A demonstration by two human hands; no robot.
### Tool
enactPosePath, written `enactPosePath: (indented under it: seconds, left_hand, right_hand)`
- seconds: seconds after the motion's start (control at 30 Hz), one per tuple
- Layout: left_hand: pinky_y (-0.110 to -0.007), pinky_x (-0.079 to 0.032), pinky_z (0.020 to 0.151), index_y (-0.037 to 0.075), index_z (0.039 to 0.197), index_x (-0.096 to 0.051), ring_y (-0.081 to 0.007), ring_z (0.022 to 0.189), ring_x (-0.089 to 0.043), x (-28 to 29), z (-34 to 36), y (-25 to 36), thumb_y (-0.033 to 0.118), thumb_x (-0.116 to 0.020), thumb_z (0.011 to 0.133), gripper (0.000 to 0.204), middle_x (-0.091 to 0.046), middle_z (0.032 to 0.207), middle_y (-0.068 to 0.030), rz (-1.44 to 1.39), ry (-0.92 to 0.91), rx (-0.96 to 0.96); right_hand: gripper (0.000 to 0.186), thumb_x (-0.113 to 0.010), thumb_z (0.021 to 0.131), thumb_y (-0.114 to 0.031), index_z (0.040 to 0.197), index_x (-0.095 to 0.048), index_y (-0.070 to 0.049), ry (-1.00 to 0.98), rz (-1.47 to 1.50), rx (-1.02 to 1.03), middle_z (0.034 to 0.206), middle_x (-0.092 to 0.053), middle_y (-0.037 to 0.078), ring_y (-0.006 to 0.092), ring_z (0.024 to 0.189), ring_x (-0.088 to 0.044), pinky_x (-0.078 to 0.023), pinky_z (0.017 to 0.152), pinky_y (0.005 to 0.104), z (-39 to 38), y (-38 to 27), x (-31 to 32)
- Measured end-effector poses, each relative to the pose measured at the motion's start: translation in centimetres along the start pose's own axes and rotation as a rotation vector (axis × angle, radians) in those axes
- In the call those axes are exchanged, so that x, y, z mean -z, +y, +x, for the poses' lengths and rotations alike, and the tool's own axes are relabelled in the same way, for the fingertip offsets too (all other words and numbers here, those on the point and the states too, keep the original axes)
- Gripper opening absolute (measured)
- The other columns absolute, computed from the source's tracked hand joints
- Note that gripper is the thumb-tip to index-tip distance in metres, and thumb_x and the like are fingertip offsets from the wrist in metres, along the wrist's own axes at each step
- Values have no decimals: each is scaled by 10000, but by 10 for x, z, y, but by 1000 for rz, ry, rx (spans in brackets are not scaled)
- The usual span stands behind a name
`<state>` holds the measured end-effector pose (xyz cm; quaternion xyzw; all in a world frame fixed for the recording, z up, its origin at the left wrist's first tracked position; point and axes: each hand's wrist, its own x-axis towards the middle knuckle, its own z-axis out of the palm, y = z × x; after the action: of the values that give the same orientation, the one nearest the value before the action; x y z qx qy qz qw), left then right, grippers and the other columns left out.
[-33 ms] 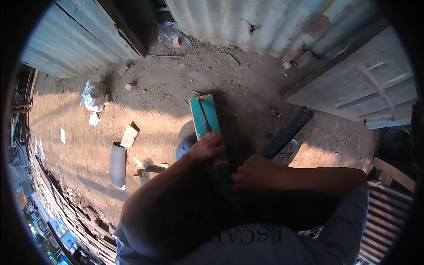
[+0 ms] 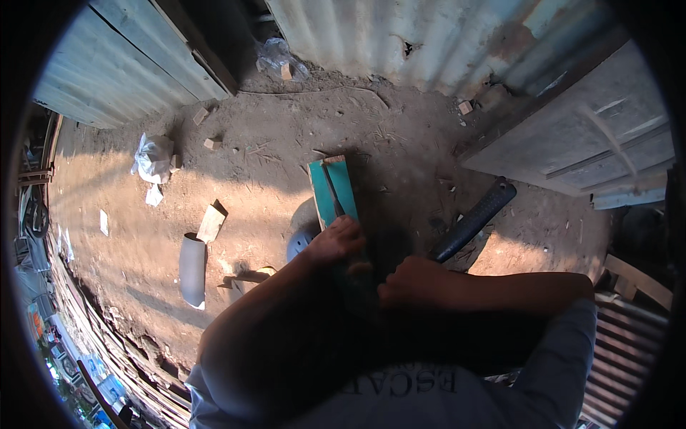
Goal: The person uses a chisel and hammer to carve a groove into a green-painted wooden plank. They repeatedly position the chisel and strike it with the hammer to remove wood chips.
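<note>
A long green block (image 2: 344,184) with bare wood at its far end lies on the ground in front of me. Along its top runs a slim dark metal rod (image 2: 331,184). My left hand (image 2: 341,237) is closed around the rod's near part, over the block. To the right, my right hand (image 2: 409,282) forms a fist. A long black textured bar (image 2: 471,222) sticks out from this fist toward the far right, with a hole near its end. Its other end is lost in dark shadow, as is the near part of the block.
Left of the block lie a blue rounded thing (image 2: 298,244), a grey curved piece (image 2: 192,270), a wooden offcut (image 2: 211,223) and a white plastic bag (image 2: 152,159). Corrugated metal sheets (image 2: 443,43) stand behind. A panelled door (image 2: 579,136) leans at the right.
The black bar's far end has shifted slightly to the right, along with my right fist. Otherwise the whole view has moved only a little.
</note>
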<state>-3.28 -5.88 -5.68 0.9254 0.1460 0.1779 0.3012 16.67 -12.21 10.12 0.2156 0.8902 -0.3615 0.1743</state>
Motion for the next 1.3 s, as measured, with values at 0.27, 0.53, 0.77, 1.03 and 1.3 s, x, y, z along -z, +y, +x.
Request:
enactPosePath:
  seconds: [0.27,0.53,0.77,1.03,1.3]
  left_hand:
    - [-399,-445,874,93,931,-595,-281,939,-529,-3,-7,-5,170,-651,686,262,-508,941,-95,31,26,13]
    - [-402,-442,861,94,872,-590,-281,913,-527,5,-10,-36,170,-675,696,210,-495,913,-91,97,132,137]
    - [-402,-429,869,75,828,-583,-292,926,-514,16,0,-12,170,-688,709,185,-491,901,-108,0,104,31]
    - [-398,-430,878,58,852,-573,-291,953,-514,31,3,5,157,-669,689,213,-490,912,-113,-41,81,46]
    - [-401,-441,907,73,845,-567,-285,938,-528,26,6,12,146,-668,682,205,-499,902,-107,-96,48,22]
  right_hand:
    - [163,-609,814,-249,719,-664,-129,70,1,46,664,-648,58,271,698,-699,-534,557,400,11,16,-3]
    - [189,-625,800,-264,718,-671,-101,45,-43,10,697,-671,84,279,703,-697,-537,558,388,15,12,7]
    - [215,-618,825,-288,755,-685,-96,-40,84,-51,723,-683,98,290,734,-700,-548,603,400,2,14,12]
    - [267,-604,849,-317,762,-698,-83,58,191,-48,706,-679,108,305,734,-692,-544,628,407,-3,26,4]
    - [307,-597,869,-342,743,-695,-78,-19,109,-62,688,-670,114,300,698,-687,-538,616,406,0,19,15]
